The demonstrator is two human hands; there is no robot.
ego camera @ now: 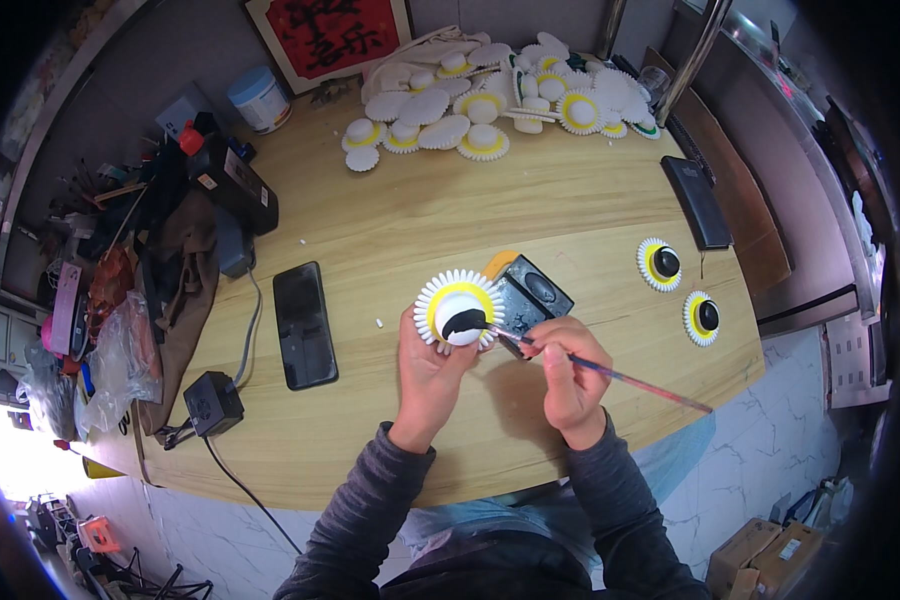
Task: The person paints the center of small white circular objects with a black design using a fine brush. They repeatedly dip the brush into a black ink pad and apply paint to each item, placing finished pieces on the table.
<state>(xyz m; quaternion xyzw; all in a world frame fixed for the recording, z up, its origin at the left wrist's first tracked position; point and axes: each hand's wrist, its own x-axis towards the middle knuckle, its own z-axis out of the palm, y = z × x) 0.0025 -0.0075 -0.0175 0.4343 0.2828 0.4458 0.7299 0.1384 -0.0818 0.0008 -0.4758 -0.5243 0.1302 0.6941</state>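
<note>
My left hand (436, 379) holds up a flower-shaped piece (459, 287) with white petals, a yellow ring and a white raised centre. Black paint covers part of that centre. In my right hand (576, 371) is a slim paintbrush (622, 377), its dark bristles touching the black patch. Behind the flower lies a black paint tray (538, 286), wet and smeared, partly hidden by the flower and my right hand. An orange object (501, 262) shows at its edge. Two flower pieces with black centres, one farther back (659, 265) and one nearer (701, 318), stand to the right.
A pile of white-and-yellow flower pieces (482, 141) covers the table's back. At left lie a phone (305, 325), a black power adapter (214, 403) with cables, and a black bottle (234, 184) with a red cap. A dark wallet-like case (696, 202) rests near the right edge.
</note>
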